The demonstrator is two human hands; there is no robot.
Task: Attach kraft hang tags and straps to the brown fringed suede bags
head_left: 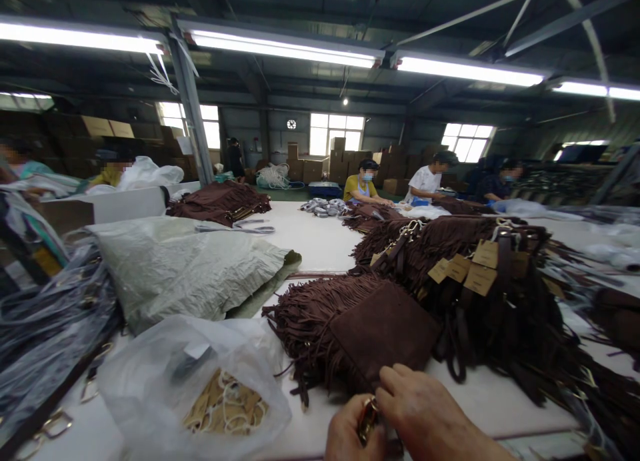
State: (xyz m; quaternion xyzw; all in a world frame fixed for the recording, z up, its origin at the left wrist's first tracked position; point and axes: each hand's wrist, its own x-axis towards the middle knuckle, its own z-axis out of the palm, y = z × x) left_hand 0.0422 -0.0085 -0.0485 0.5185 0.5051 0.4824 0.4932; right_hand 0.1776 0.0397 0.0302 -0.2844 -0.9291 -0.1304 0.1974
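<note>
Low in the head view, my left hand [350, 429] is closed around a gold metal clasp [369, 418]. My right hand [425, 408] presses in beside it, fingers bent against the same spot; what they pinch is hidden. Just beyond both hands lies a dark brown fringed bag [385, 324], its flat panel facing up and its fringe spread to the left. To the left of my hands stands an open clear plastic bag [145, 388] with tan paper tags [227, 408] on white cords inside.
Fringed bags with hanging tags [483, 268] are heaped at the right. A grey-green sack [185, 261] and plastic-wrapped straps [55, 321] lie on the left. More brown pieces [220, 201] sit farther back on the white table [320, 238]. Several co-workers, one in a yellow top [353, 186], work across it.
</note>
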